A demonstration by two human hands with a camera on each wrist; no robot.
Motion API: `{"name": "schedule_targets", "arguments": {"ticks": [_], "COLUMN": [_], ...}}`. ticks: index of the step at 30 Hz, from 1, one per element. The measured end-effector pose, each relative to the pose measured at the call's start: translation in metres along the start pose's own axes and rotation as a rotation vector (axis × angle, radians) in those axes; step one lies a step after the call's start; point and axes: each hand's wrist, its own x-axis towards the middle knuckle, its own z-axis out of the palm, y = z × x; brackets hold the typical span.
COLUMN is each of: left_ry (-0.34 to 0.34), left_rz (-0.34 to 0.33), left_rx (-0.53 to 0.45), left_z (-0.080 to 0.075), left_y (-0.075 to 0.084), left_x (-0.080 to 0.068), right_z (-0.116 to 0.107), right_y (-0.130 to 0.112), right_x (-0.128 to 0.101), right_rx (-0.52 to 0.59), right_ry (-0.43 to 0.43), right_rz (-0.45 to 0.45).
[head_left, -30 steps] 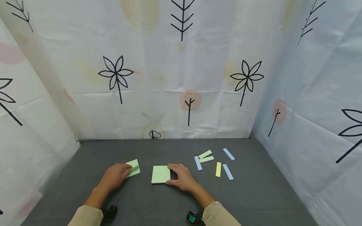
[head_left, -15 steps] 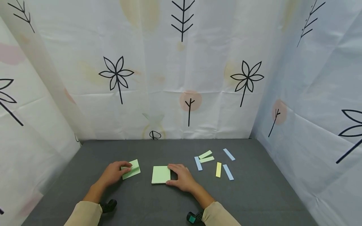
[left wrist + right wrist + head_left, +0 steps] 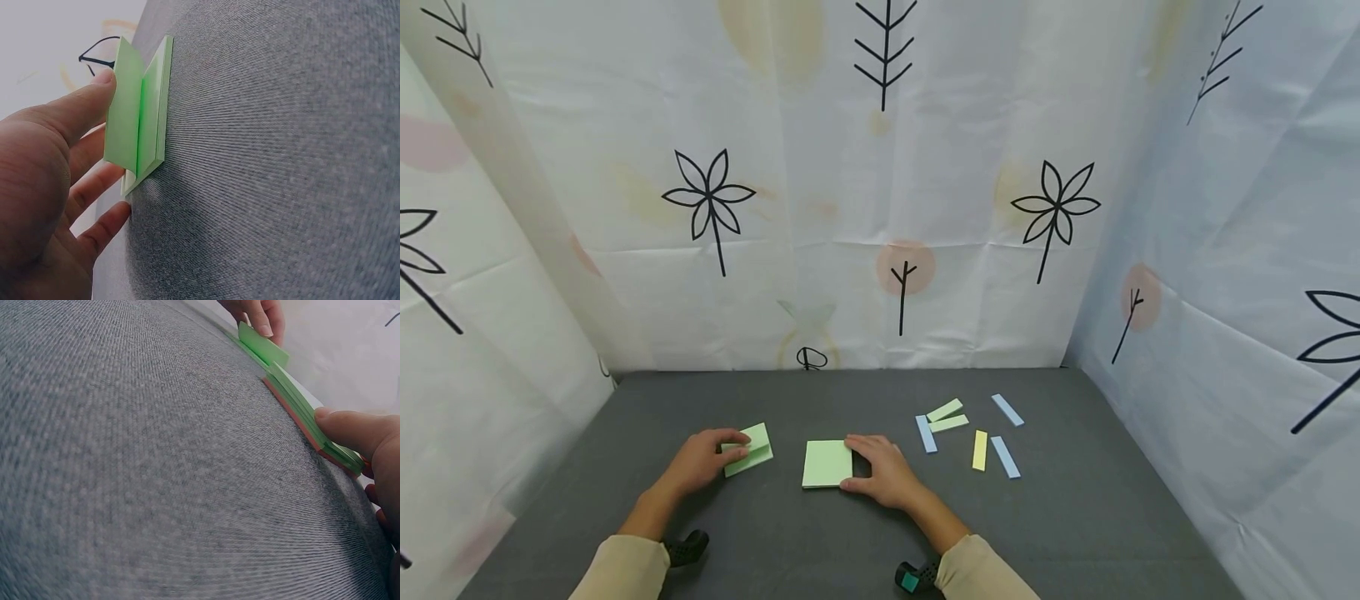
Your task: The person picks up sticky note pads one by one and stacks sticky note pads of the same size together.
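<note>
My left hand (image 3: pixel 700 460) pinches the raised top sheet of a small light-green sticky note pad (image 3: pixel 762 448) that lies on the grey table. In the left wrist view, the thumb lies on this folded-up flap (image 3: pixel 124 103), and several fingers are behind it. To the right lies a thicker square green sticky note pad (image 3: pixel 825 464). My right hand (image 3: pixel 883 473) grips that pad by its right edge, fingers at the far corner and thumb at the near one. From the right wrist view, the pad's side shows green layers (image 3: pixel 300 406) over a reddish bottom layer.
Right of my right hand lie loose paper strips: two green strips (image 3: pixel 949 422), a yellow strip (image 3: pixel 980 451) and several blue strips (image 3: pixel 1005 457). White patterned curtains (image 3: pixel 820 208) enclose the grey table (image 3: pixel 820 550) at the back and sides.
My left hand has shifted slightly left, and the sheet it pinches stands out more from its pad. My right hand and the strips stay in place.
</note>
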Motion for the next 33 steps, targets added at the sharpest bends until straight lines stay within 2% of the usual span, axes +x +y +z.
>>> {"name": "schedule_targets", "arguments": {"ticks": [9,13,17,20,26,30,33], "left_ry": [0.004,0.086,0.196,0.23,0.249,0.249,0.245], "left_rz": [0.018,0.046,0.084,0.089,0.078,0.048,-0.006], "left_rx": [-0.01,-0.02,0.025,0.052,0.025,0.065,0.125], "left_z": [0.004,0.008,0.011,0.012,0.01,0.009,0.008], "left_y": [-0.006,-0.007,-0.01,-0.013,-0.015,-0.015,-0.015], "left_x": [0.002,0.0,-0.002,-0.002,-0.002,-0.002,-0.002], "right_z": [-0.001,-0.001,0.0,0.001,0.0,0.0,0.0], "right_y": [-0.001,-0.001,-0.001,-0.001,0.0,0.001,0.001], "right_x": [0.0,-0.001,0.0,0.0,0.0,0.0,0.001], "right_rx": [0.001,0.001,-0.002,-0.008,-0.02,-0.02,-0.017], "right_ry": [-0.012,-0.013,-0.015,-0.011,0.003,0.012,0.007], "right_rz": [0.026,0.026,0.029,0.029,0.017,-0.002,-0.005]}}
